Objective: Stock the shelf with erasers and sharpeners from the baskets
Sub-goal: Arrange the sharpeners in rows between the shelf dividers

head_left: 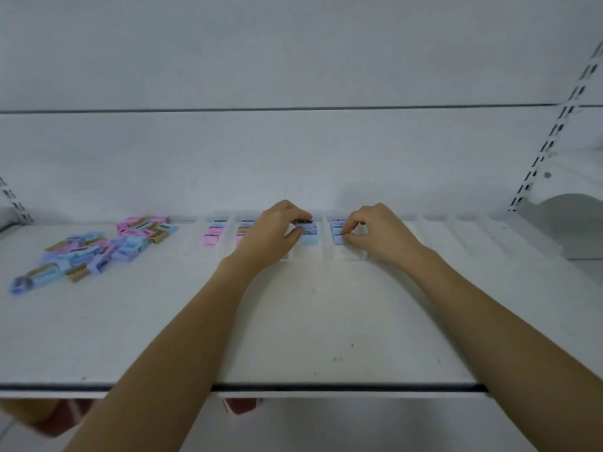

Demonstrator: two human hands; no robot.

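View from the head camera, looking forward and down onto a white shelf. We see its surface marked with small dark specks and faint scuffs, and a dark strip runs along its front edge. Behind it rises a plain white back panel, crossed by one thin horizontal seam. A slotted upright climbs the right side, with a white bracket beside it. A second slotted upright shows at the far left. Below the front edge we make out reddish shapes, too blurred to identify.

Along the rear of the shelf lies a clear divider tray, its lanes running front to back. We note a pink row of sharpeners in the leftmost filled lane. The next lane is partly hidden by the left hand. That hand's fingers curl round a purple sharpener, held just behind a blue sharpener in the third lane. The right hand is closed too: its thumb and forefinger pinch the near end of the purple row in the fourth lane. The lanes to the right of this hand hold nothing we can see.

Well to the left, a loose heap of pink, blue and purple sharpeners lies on the bare shelf, mixed with tan pieces we cannot identify.
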